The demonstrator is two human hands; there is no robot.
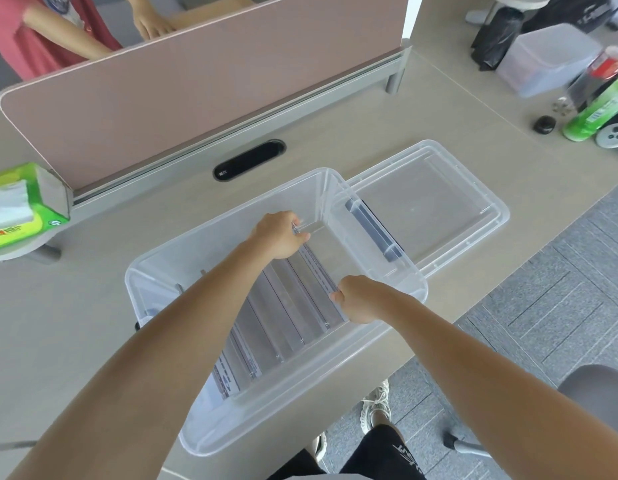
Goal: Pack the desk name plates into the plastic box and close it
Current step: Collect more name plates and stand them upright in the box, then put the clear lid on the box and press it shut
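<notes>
As the person leans over the table (75,323), both bare hands are down inside a clear plastic box (300,393), holding one desk name plate (319,263) by its two short ends. The left hand (279,235) grips the far end, its fingers (298,233) curled over the top edge. The right hand (361,299) pinches the near end, closed on the corner. The plate is see-through acrylic, long and narrow. It sits at the right end of a row of packed plates (276,327), just beside the last of them. Whether it rests on the box floor I cannot tell.

By the look of it, each plate is light and rigid. Its smooth, glossy faces would likely slip in a loose hold and scratch or chip if knocked against a neighbour. Holding it by the ends, as here, seems the sensible grip, since it keeps skin off the faces and lets the plate go down level.

The box holds several plates lying slanted side by side, running from its left end towards the middle, with room left at the right end. A grey-blue clip (373,230) shows at the right end wall. The lid (439,202), also clear, lies flat on the table right up against that end, so the box stands open.

Elsewhere on the table are a green tissue pack (20,206) at the far left and a smaller plastic tub (546,57) and a green bottle (595,112) at the far right. A pink divider panel (196,81) stands behind the box.
</notes>
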